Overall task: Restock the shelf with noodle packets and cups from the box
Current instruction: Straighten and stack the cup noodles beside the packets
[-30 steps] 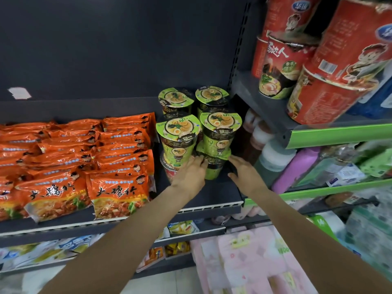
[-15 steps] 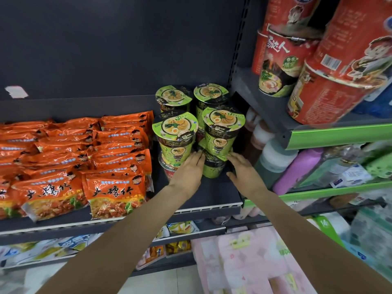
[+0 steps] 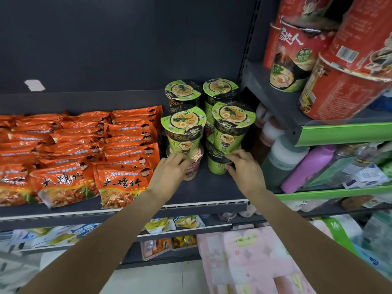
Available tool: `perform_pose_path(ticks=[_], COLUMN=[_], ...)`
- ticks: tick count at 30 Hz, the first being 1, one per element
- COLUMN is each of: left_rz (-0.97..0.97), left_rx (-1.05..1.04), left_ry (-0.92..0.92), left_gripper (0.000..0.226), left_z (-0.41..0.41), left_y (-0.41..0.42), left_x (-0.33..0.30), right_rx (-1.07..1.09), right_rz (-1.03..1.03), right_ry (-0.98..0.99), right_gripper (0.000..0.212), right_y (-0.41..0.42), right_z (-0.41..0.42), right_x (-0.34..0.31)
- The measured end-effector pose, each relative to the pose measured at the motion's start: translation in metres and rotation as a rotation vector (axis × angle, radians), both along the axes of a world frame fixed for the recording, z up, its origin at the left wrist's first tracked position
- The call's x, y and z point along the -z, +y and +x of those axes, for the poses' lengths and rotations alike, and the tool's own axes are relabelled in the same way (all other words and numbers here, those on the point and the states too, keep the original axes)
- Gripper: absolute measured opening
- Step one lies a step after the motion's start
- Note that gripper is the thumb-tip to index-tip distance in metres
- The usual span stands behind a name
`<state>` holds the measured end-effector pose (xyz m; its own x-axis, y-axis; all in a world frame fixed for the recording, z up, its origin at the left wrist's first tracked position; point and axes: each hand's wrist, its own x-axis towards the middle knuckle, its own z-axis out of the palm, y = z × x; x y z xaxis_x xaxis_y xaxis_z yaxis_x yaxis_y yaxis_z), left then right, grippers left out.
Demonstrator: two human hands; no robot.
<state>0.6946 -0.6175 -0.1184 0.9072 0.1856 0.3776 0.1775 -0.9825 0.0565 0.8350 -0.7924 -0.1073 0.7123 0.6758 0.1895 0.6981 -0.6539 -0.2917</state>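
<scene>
Left hand (image 3: 169, 172) has its fingers curled onto the bottom left cup (image 3: 194, 166). Right hand (image 3: 244, 168) pinches the lower green cup (image 3: 216, 164), both stacks on the dark shelf (image 3: 212, 192).

Even, fairly bright indoor light falls from above and in front. The dark shelf (image 3: 203, 194) shows only soft shadows under the stock. Glare streaks the orange noodle packets (image 3: 127, 145) and the green cup lids (image 3: 183, 119). Wide-angle distortion bends the right edge, where the red tubs (image 3: 343, 90) loom, slightly blurred. The bottom corners are soft.
</scene>
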Motion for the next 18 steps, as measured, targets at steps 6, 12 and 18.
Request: perform_pose_path(ticks=[6,12,18], left_rz=[-0.002,-0.022,-0.006], left_rx=[-0.086,-0.11,-0.122], left_ry=[-0.004,-0.015,-0.003], left_gripper=[0.045,0.039,0.039], left_z=[-0.002,0.003,0.007], left_y=[0.001,0.006,0.008], left_x=[-0.005,-0.006,-0.007], right_rx=[0.06,0.103,0.12], right_rz=[-0.049,-0.129,-0.174], right_ry=[-0.129,-0.256,-0.262], right_gripper=[0.017,0.015,0.024], right_y=[0.012,0.022,0.024], right_z=[0.0,-0.005,-0.009], right_x=[-0.005,-0.007,-0.007])
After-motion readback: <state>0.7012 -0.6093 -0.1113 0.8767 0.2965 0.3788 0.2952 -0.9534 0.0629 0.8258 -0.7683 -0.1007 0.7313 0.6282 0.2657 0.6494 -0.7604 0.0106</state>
